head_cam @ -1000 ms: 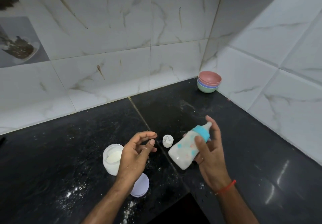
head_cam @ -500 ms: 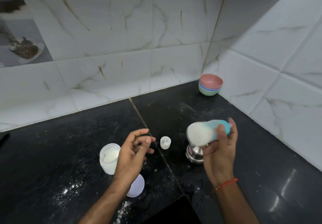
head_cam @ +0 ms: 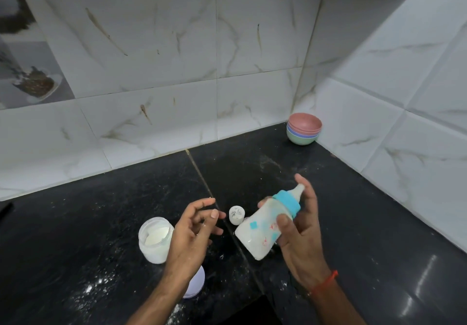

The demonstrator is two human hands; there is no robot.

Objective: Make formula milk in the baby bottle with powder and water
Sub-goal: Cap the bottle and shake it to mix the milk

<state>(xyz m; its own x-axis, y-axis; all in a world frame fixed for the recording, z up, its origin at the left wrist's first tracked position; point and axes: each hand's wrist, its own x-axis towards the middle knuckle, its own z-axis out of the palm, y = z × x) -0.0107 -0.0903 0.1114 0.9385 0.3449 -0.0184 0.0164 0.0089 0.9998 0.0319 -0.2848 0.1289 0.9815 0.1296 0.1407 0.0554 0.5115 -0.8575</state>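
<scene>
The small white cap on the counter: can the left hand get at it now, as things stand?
Probably yes. The left hand is open and holds nothing, and the small white cap stands just beyond its fingertips with bare counter between. The baby bottle, tilted in the right hand, is beside the cap.

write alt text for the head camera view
A right hand holds a tilted baby bottle of white milk, blue collar and teat on, above a black counter. The empty left hand hovers by an open powder jar; stacked bowls sit in the corner.

Your right hand [head_cam: 300,236] swings the baby bottle [head_cam: 265,226] back to a slant (teat up-right again), hiding the steel cup.
</scene>
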